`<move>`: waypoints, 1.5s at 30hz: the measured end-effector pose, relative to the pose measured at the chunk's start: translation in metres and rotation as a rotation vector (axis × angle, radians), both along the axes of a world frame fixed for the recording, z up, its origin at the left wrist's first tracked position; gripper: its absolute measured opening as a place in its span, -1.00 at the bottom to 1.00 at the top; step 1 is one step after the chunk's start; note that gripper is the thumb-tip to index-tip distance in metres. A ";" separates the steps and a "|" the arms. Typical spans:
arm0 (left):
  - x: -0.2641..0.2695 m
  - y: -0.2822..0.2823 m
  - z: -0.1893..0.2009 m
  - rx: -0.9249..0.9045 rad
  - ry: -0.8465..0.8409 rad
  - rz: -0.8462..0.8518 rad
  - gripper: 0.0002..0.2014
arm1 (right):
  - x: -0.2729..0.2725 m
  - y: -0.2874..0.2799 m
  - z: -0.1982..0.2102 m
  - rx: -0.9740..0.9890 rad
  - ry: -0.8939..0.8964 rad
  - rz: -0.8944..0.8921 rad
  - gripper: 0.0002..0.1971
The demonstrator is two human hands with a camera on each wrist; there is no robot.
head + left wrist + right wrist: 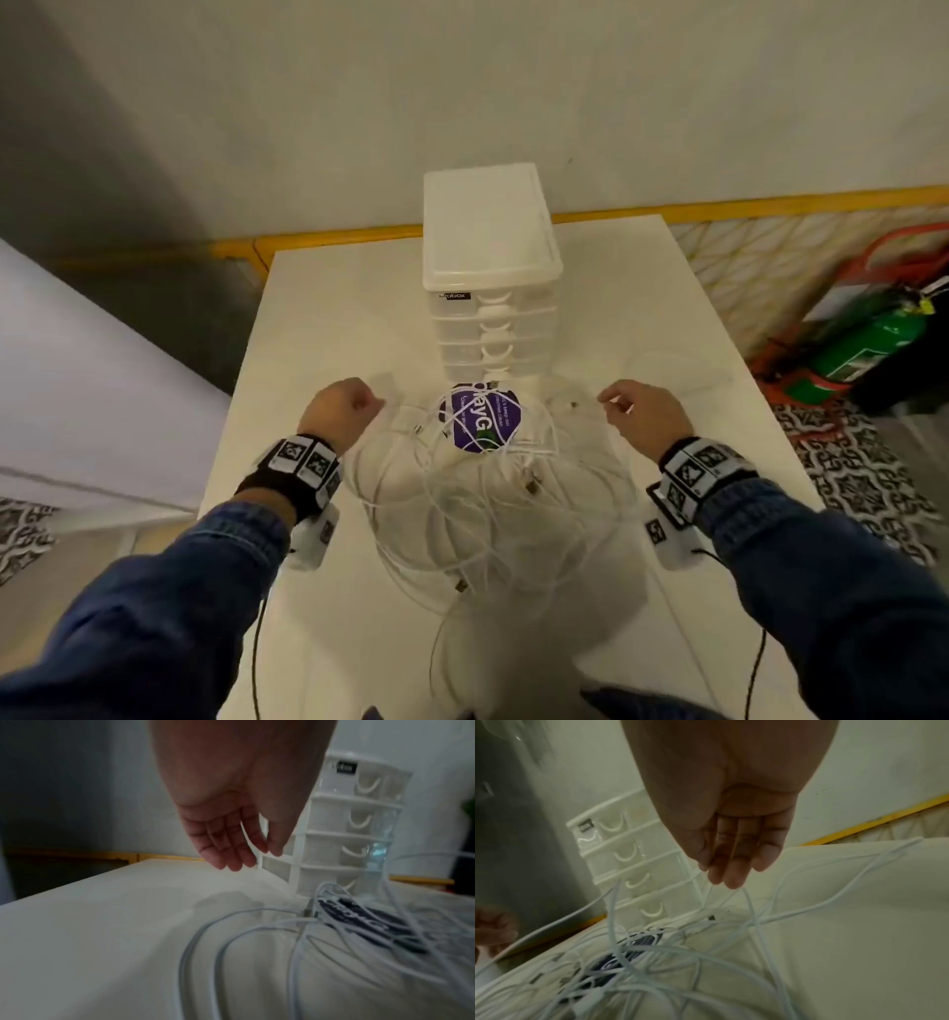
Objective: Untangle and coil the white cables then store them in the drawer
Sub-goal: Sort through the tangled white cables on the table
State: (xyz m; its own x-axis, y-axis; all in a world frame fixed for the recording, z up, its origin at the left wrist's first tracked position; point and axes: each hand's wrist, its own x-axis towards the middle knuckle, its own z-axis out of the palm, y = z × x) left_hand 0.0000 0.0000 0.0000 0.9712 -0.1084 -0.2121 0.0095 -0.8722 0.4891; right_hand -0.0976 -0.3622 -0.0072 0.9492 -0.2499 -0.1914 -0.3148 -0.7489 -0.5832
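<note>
A tangle of white cables (482, 503) lies mid-table, draped over a round purple label (480, 421). Behind it stands a white drawer tower (488, 231) with all its drawers closed. My left hand (377, 403) hovers at the tangle's left edge. In the left wrist view the left hand (259, 852) pinches a thin white strand between thumb and index finger. My right hand (613, 403) is at the tangle's right edge. In the right wrist view the right hand (711, 870) pinches a strand, and loops of cable (746, 902) hang from its fingertips. USB plugs show among the cables.
The white table (318, 318) has bare surface left of the tower and along its right side. A green fire extinguisher (862, 344) stands on the patterned floor to the right. A yellow rail (719, 205) runs along the wall behind.
</note>
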 end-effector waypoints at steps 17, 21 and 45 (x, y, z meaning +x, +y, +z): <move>0.036 -0.013 -0.047 0.337 0.185 -0.208 -0.64 | 0.038 0.033 -0.038 -0.208 0.244 0.206 -0.83; 0.042 0.005 -0.029 0.130 0.113 -0.004 -0.68 | 0.036 0.024 -0.034 -0.103 0.281 0.128 -0.85; 0.028 -0.039 -0.030 -0.096 0.309 -0.043 -0.77 | 0.016 0.023 -0.009 0.181 0.018 0.044 -0.85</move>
State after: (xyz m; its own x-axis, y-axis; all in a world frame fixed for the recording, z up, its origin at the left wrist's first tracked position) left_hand 0.0279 -0.0394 -0.0296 0.8567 -0.1814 -0.4829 0.1348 -0.8249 0.5490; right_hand -0.0813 -0.3389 -0.0159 0.9544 -0.1680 -0.2469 -0.2957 -0.6458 -0.7039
